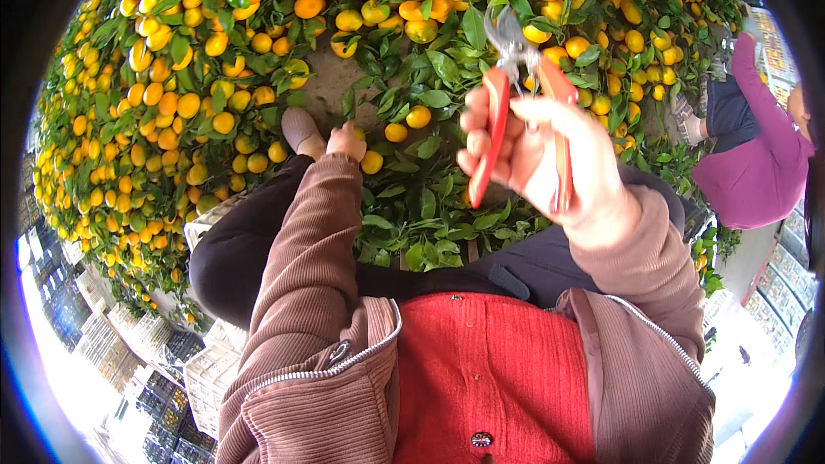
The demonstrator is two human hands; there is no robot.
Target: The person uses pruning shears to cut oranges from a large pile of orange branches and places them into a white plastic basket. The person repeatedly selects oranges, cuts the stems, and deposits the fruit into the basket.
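My right hand [548, 154] is raised on the right and grips pruning shears [515, 58]. The shears have red-orange handles, spread apart, with metal blades pointing up and away from me. Lower and to the left, my left hand [346, 142] reaches down beside my shoe. A citrus fruit [359, 135] shows partly behind its fingers; whether they hold it cannot be told. Close by are a loose orange citrus fruit [372, 162] and two more fruits [407, 124] among cut leafy twigs [425, 200].
A large heap of citrus fruit with leaves [187, 103] curves around in front and to the left. White plastic crates [209, 386] stand behind me on the left. At the right, a person in a purple top [754, 180] sits by the heap.
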